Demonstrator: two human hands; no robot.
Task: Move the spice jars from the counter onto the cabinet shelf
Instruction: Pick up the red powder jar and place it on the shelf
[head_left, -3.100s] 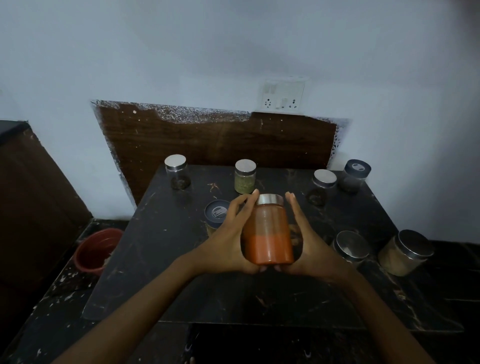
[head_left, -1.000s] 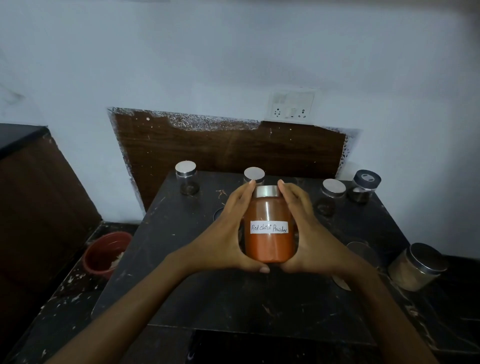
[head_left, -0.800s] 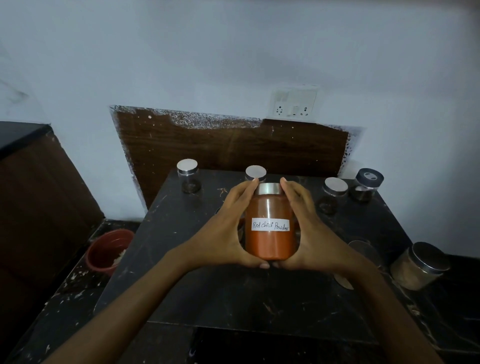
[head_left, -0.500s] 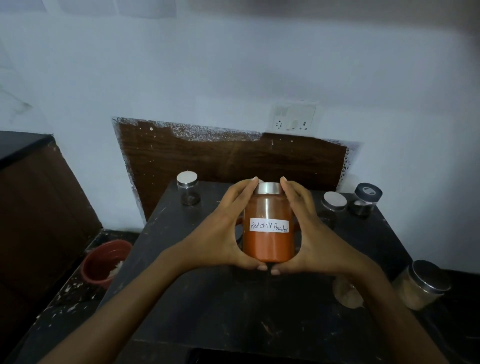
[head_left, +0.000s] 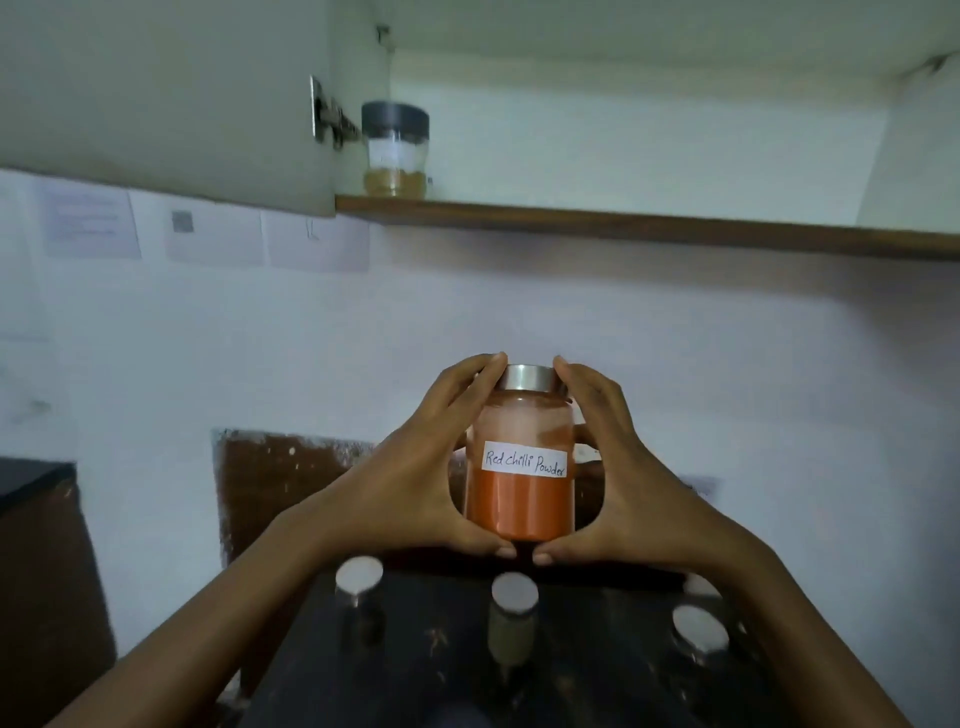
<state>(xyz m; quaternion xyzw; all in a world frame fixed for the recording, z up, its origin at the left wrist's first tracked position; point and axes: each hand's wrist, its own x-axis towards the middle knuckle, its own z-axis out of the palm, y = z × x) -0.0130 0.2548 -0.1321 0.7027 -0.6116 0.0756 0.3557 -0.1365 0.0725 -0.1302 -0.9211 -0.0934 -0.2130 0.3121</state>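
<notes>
Aloft, both hands (head_left: 415, 483) (head_left: 634, 493) around jar (head_left: 519, 506).

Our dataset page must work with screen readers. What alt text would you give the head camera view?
A left hand and right hand hold an upright jar labelled Red chilli Powder below an open cabinet shelf, where a dark-lidded jar stands at the left end. Silver-lidded jars sit on the dark counter beneath.

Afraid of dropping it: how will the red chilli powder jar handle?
The red chilli powder jar looks rigid and smooth, so possibly slippery; left hand and right hand both grip it. About half full, likely some heft. Tall, narrow: may tip.
</notes>
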